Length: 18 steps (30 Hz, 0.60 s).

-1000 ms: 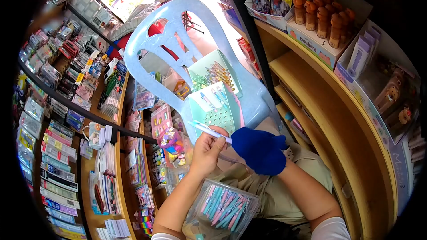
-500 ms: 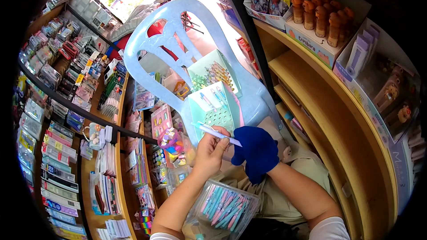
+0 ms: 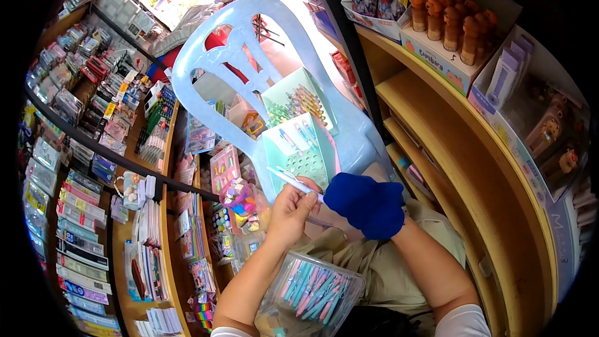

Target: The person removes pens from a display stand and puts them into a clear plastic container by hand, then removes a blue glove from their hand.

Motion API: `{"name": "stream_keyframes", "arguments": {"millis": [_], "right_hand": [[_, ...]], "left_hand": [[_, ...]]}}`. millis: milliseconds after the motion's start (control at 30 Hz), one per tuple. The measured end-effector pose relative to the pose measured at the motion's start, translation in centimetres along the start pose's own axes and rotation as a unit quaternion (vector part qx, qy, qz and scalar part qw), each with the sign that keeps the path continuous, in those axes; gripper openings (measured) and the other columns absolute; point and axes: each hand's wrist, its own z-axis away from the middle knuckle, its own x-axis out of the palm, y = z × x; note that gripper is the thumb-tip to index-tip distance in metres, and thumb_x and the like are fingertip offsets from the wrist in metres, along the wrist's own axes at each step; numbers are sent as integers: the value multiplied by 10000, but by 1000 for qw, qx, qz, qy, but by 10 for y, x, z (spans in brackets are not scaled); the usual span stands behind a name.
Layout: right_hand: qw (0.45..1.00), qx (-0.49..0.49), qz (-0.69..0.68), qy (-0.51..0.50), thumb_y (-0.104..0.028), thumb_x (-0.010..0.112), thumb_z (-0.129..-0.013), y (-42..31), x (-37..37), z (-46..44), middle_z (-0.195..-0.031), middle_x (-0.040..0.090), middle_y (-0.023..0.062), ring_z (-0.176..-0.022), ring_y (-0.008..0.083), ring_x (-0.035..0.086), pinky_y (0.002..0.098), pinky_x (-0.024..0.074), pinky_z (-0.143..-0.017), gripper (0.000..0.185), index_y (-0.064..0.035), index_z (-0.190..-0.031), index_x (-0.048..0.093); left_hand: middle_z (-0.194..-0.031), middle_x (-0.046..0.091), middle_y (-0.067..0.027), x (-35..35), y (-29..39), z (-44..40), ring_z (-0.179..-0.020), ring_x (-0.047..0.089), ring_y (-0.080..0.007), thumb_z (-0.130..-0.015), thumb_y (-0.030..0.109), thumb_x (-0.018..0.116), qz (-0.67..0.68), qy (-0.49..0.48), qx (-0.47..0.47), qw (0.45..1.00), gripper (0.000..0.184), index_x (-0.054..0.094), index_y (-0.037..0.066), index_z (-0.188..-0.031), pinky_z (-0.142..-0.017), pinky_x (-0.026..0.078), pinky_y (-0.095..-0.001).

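Note:
A slim pale lilac pen [image 3: 298, 182] is pinched between the thumb and fingers of my left hand [image 3: 292, 209], its tip pointing up and left. My right hand is covered by a dark blue cloth mitt [image 3: 365, 206]. The mitt closes over the pen's lower right end and hides it, along with my fingers. Just beyond the pen stands a mint-green perforated pen holder [image 3: 296, 150] with pens pictured on its back panel. Below my hands, a clear plastic box [image 3: 357, 274] holds many pink and turquoise pens [image 3: 315, 290].
A light blue plastic chair [image 3: 359, 143] carries the holder and a second mint box [image 3: 315, 87] full of pens. Stationery shelves [image 3: 140, 243] line the left side. Curved wooden shelves [image 3: 468, 150] rise on the right, with capybara-topped tubes [image 3: 450, 28] above.
The blue mitt has turned and now covers the pen's lower end, which lay across its front before. My left hand has shifted slightly left and keeps its hold on the pen.

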Motion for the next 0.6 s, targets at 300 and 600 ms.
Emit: {"name": "stream_keyframes", "arguments": {"millis": [300, 600], "right_hand": [[981, 141, -69, -112, -89, 524, -711, -18, -21, -23, -756, 531, 143, -753, 321, 533, 372, 424, -647, 111, -64, -820, 526], [992, 67, -43, -94, -86, 608, -586, -11, -32, -12, -738, 502, 104, -714, 293, 534, 362, 427, -591, 195, -96, -774, 555]], "left_hand": [[-719, 491, -30, 7, 2, 2, -635, 471, -103, -846, 94, 503, -11, -32, -50, 998, 113, 469, 7, -909, -591, 388, -217], [-736, 502, -38, -3, -3, 0, -632, 464, -105, -839, 175, 537, 31, -32, -30, 999, 198, 482, 0, -913, -588, 382, -219]]}}
